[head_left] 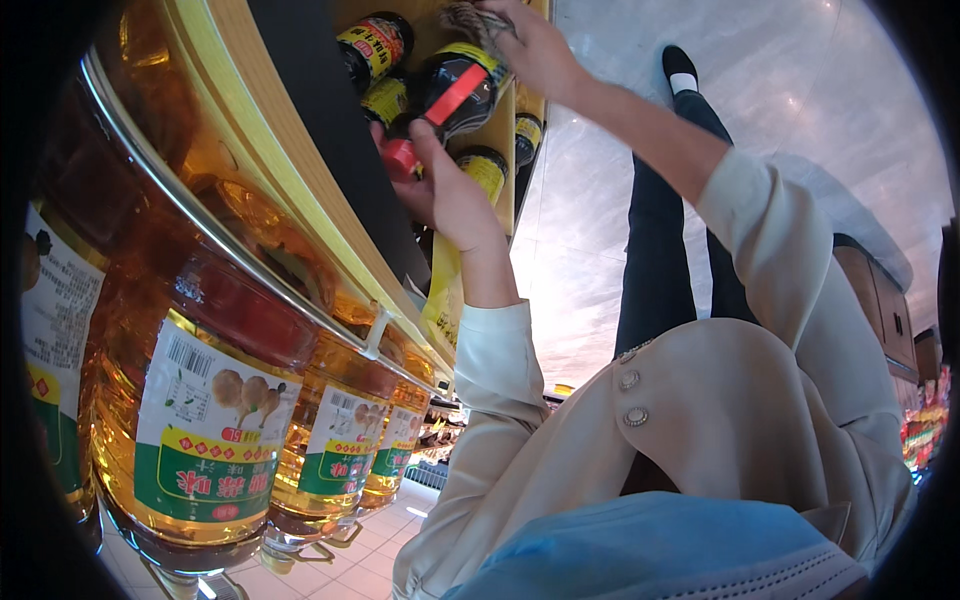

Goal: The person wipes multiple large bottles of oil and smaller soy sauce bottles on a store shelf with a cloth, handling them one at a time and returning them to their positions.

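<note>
My left hand (pixel 450 187) grips a dark sauce bottle (pixel 469 90) around its neck, close to the red cap (pixel 401 156). The bottle lies tilted over the shelf, with a red strip along its side. In my right hand (pixel 544 52) is a bunched grey-brown cloth (pixel 480 26), pressed against or very near the bottle's base end. Around the held bottle stand other dark bottles with yellow labels, among them one bottle (pixel 375 49) at the upper left and another bottle (pixel 484 169) just beyond my left wrist.
Large oil bottles (pixel 217 420) line the shelf on the left behind a curved metal rail (pixel 225 221). A wooden shelf edge (pixel 300 172) runs between them and the sauce bottles. A yellow tag (pixel 444 289) hangs by my left forearm. Shiny floor (pixel 577 225) lies to the right.
</note>
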Tool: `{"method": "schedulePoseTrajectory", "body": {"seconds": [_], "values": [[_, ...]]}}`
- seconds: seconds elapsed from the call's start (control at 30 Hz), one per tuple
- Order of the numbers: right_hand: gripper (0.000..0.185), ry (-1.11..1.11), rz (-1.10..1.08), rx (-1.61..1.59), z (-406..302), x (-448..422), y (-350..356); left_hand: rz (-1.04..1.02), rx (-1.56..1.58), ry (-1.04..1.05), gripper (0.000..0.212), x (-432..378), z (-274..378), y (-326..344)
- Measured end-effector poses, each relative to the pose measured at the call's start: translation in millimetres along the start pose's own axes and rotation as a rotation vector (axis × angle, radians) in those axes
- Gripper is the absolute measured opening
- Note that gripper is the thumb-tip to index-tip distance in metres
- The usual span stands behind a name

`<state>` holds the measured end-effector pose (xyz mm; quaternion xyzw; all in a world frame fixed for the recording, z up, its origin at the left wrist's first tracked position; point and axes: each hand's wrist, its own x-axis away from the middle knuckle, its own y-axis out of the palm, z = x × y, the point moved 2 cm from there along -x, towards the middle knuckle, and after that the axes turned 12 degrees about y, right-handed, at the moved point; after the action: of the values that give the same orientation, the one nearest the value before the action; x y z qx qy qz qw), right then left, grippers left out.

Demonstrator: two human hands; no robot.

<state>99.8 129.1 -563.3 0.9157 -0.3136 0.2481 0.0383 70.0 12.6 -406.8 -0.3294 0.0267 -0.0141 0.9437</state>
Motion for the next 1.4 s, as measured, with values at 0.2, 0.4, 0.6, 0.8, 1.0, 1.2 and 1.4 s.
{"method": "schedulePoseTrajectory", "body": {"seconds": [0.2,0.4,0.6,0.8,1.0,1.2,1.4], "values": [[0.045,-0.222,-0.022,-0.077,-45,77,3,0.044,0.083,-0.155,0.049,-11,24,14],[0.021,-0.192,0.248,-0.006,4,-13,7,-0.16,-0.259,0.073,0.045,-26,34,15],[0.024,-0.387,0.12,0.042,-63,35,3,-0.168,-0.375,0.099,0.05,-25,20,9],[0.015,-0.149,0.163,0.004,26,-40,9,-0.19,-0.352,0.092,0.054,-26,21,17],[0.026,-0.352,-0.111,0.033,-58,-2,6,-0.103,-0.347,0.07,0.042,-23,24,11],[0.022,-0.103,-0.058,0.307,34,-81,7,-0.151,-0.415,0.289,0.05,-18,30,19],[0.016,-0.291,-0.04,-0.051,-54,9,-17,-0.156,-0.171,0.181,0.041,-19,12,12]]}}
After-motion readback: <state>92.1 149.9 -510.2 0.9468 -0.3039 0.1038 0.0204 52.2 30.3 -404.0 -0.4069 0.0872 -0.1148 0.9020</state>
